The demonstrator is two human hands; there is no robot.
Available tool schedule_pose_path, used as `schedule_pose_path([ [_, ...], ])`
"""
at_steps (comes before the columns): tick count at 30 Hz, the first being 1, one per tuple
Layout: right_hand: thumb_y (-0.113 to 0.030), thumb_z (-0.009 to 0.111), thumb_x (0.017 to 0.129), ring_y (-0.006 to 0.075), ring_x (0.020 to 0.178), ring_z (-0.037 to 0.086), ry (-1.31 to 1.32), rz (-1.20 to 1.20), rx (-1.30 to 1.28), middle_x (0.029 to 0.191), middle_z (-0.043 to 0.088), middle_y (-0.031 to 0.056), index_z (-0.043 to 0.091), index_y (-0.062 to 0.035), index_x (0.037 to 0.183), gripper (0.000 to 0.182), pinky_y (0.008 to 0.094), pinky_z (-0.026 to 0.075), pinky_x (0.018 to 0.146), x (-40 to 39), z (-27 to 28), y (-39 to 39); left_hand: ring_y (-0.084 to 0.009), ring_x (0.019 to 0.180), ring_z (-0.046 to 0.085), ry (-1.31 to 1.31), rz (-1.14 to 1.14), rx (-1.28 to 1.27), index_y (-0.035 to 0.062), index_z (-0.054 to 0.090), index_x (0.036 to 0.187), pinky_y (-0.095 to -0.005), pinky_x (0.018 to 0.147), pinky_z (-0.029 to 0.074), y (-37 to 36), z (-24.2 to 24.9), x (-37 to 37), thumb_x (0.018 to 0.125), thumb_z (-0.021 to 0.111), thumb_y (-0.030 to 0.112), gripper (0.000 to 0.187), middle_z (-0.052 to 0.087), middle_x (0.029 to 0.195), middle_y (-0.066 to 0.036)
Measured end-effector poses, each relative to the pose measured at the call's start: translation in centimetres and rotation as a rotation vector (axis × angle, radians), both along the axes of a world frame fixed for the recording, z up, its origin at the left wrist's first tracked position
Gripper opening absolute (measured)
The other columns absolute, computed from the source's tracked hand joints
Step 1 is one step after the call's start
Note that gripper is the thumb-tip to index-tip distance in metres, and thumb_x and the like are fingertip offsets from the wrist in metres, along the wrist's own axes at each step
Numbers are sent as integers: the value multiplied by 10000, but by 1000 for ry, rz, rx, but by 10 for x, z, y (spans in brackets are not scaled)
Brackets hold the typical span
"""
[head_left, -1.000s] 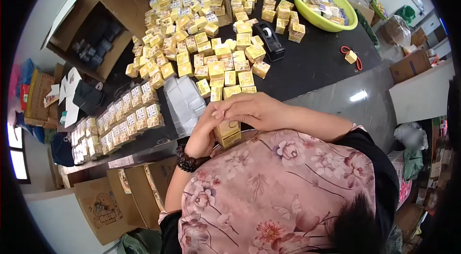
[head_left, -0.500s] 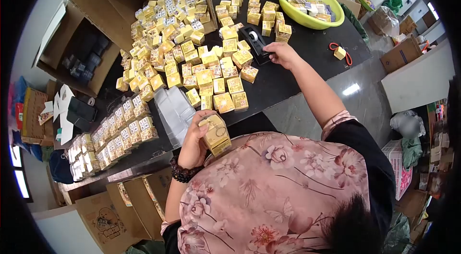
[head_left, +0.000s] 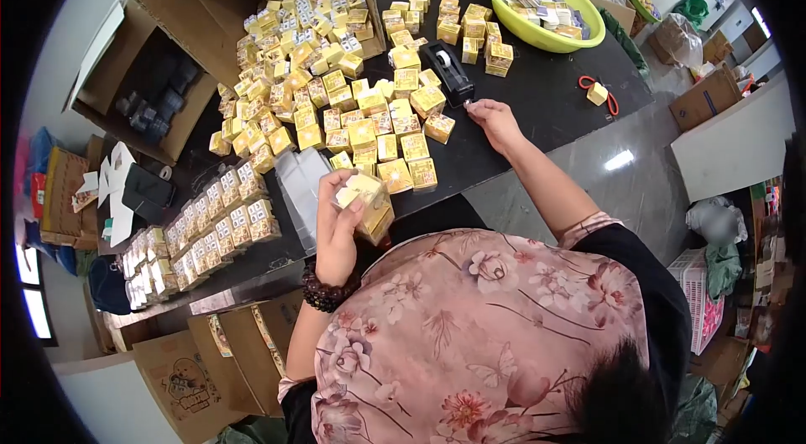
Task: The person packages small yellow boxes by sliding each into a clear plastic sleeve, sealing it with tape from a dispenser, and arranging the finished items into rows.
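Note:
My left hand (head_left: 337, 234), with a beaded bracelet on its wrist, is wrapped round a yellow box (head_left: 369, 205) near the table's front edge. Just off the front end of a black tape dispenser (head_left: 447, 73) is my right hand (head_left: 494, 121), its thumb and fingertips pressed together. Whatever is between those fingertips is too small to make out. Many small yellow boxes (head_left: 363, 135) lie in a heap left of the dispenser, spilling from a large carton (head_left: 176, 3). A clear plastic tray (head_left: 300, 184) lies beyond my left hand.
Packed rows of small boxes (head_left: 214, 230) line the table's left part. A green basin (head_left: 579, 43) holding cards stands at the back right. Red-handled scissors (head_left: 611, 100) lie by a single yellow box. Cartons (head_left: 180, 385) stand below the table's front edge.
My right hand has drawn back slightly from the dispenser, towards me and to the right. My left hand has raised and turned the yellow box.

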State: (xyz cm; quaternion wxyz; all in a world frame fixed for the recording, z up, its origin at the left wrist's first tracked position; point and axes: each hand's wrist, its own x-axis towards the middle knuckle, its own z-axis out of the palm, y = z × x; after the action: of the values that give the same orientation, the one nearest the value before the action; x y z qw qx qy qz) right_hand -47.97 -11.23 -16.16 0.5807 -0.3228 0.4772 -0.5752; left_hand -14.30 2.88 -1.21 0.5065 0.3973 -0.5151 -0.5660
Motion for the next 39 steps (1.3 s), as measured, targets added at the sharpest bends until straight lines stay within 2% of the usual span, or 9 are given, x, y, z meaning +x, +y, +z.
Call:
schedule_pose_path([
  [8, -116, 645, 905, 70, 815, 572, -121, 645, -111, 886, 638, 7, 652, -25, 898, 92, 223, 451, 773, 110, 167, 110, -296, 968, 535, -458, 162, -364, -22, 431, 1216, -381, 872, 436, -4, 6, -8, 812, 672, 108, 488, 520, 1072, -192],
  [11, -108, 656, 900, 60, 794, 573, -41, 673, -78, 843, 643, 7, 657, -12, 862, 103, 211, 448, 761, 127, 178, 112, -387, 990, 513, -614, 223, -629, -22, 445, 1203, -435, 876, 430, -5, 10, -9, 754, 721, 145, 553, 520, 1087, -216],
  [21, -245, 708, 881, 34, 635, 495, 216, 635, -155, 703, 624, -21, 669, -8, 757, 270, 221, 400, 576, 142, 156, 115, -341, 1014, 524, -613, 161, -620, -23, 443, 1214, -420, 887, 431, 3, 15, -5, 794, 677, 116, 501, 529, 1102, -191],
  [24, -293, 728, 861, 51, 576, 419, 420, 535, -373, 595, 528, -2, 553, -13, 633, 401, 258, 355, 520, 141, 138, 113, -190, 1079, 504, -113, -2, -190, -8, 403, 1278, -332, 935, 419, -1, -5, -12, 937, 477, 161, 387, 505, 1176, -100],
  [28, -267, 762, 825, 110, 571, 439, 646, 491, -552, 614, 508, 23, 523, -19, 631, 394, 287, 375, 526, 131, 135, 105, -203, 1115, 560, 448, -55, 256, 25, 414, 1300, -352, 959, 458, -1, -8, -22, 1030, 333, 356, 434, 532, 1237, -108],
  [30, -210, 741, 831, 141, 653, 530, 779, 63, -519, 749, 571, 61, 618, -29, 824, 219, 289, 450, 597, 109, 119, 67, -267, 1131, 586, 615, -130, 355, 24, 411, 1331, -408, 977, 477, -6, -10, -12, 1031, 300, 450, 533, 569, 1246, -141],
  [33, -324, 673, 860, 263, 716, 609, 1135, -367, -304, 781, 600, 131, 637, 17, 930, 350, 362, 494, 720, 34, 63, -23, -271, 1053, 630, 610, -41, 488, 49, 428, 1358, -413, 888, 532, -3, -1, -16, 997, 303, 542, 624, 625, 1151, -138],
  [37, -224, 707, 824, 210, 693, 595, 782, 87, 123, 773, 606, 52, 652, -13, 905, 232, 334, 487, 703, 1, 60, -50, -282, 1068, 624, 642, -120, 505, 81, 414, 1382, -440, 759, 581, -5, -1, -13, 983, 293, 579, 649, 619, 1157, -144],
  [39, -173, 706, 828, 161, 754, 604, 166, 149, 352, 839, 637, 27, 668, -65, 903, 137, 293, 487, 727, -19, 39, -69, -281, 1065, 624, 645, -118, 507, 88, 412, 1385, -437, 737, 585, -6, 1, -12, 982, 290, 583, 650, 618, 1157, -142],
])
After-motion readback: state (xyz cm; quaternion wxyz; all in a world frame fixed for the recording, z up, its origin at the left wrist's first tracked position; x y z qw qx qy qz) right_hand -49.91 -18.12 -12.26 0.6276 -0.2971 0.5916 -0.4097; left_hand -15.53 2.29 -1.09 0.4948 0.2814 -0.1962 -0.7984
